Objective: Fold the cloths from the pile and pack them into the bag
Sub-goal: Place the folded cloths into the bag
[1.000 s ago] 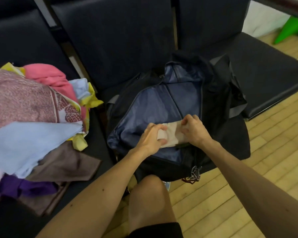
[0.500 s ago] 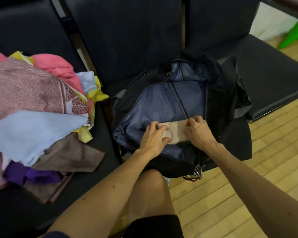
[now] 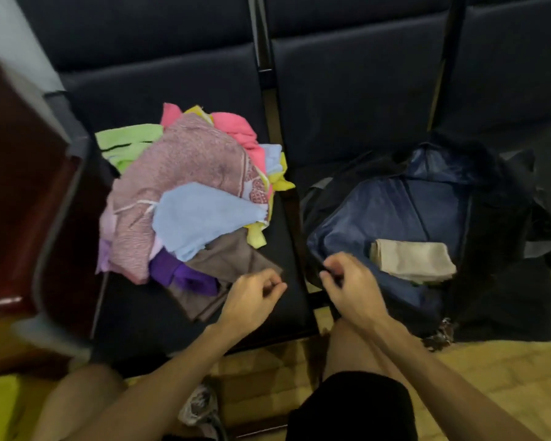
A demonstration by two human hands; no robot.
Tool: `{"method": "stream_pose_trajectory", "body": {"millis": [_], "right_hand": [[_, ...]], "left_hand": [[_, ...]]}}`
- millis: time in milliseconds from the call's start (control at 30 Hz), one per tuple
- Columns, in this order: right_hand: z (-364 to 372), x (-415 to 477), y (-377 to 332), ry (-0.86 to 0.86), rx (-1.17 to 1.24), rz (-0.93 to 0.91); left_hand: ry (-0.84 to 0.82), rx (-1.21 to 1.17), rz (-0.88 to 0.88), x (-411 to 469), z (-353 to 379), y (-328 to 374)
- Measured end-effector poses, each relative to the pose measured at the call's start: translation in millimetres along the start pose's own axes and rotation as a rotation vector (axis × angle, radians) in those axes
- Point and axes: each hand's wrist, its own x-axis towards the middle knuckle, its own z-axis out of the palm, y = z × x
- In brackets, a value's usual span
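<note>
Down in the head view, the folded beige cloth (image 3: 412,261) now lies alone inside the open dark bag (image 3: 379,211) on the seat; half a second ago both hands were pressing it there. That piece looks packed, so the pile (image 3: 185,198) on the neighbouring seat likely comes next. Left hand (image 3: 252,300) and right hand (image 3: 352,286) hover between pile and bag, fingers loosely curled, holding nothing. The cloth is a neat, flat rectangle.

Bare arms, sleeveless to the frame edge; black shorts (image 3: 350,405) above bare knees.
</note>
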Motion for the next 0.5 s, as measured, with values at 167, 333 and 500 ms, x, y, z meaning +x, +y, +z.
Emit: {"method": "stream_pose_trajectory", "body": {"millis": [167,333,500], "right_hand": [[82,-9,-55,-0.260,0.030,-0.041],[147,10,-94,-0.503,0.172,0.112],[180,28,-109,-0.687,0.184,0.232]], "left_hand": [[0.064,0.069,-0.246,-27,-31,-68],[0.150,0.147,-0.353,-27,-48,-111],[0.110,0.191,-0.353,-21,-45,-138]]}}
